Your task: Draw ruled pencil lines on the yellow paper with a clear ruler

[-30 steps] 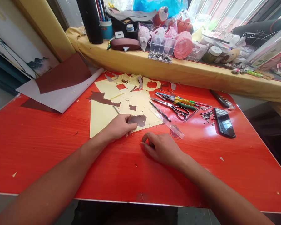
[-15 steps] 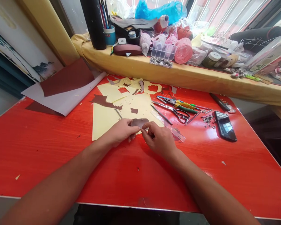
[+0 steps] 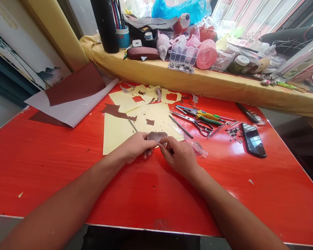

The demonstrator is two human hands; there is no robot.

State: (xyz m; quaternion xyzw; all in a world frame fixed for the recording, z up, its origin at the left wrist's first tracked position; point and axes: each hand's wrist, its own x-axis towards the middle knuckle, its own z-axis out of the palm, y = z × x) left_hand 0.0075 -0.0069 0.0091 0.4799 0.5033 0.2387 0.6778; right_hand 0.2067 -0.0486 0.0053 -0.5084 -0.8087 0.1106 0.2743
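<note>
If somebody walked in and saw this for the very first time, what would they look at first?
Probably the bright red table, which fills most of the view. Next, perhaps the small brown piece near the middle, held in the left hand with the right hand at its near edge. Then maybe the shiny blue plastic at the top, behind the crowded ledge.

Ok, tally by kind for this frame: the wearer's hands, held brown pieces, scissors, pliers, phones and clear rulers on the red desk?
Hands: 2
Brown piece, held: 1
Scissors: 1 pair
Pliers: 1 pair
Phone: 1
Clear ruler: 1
Total: 7
</note>
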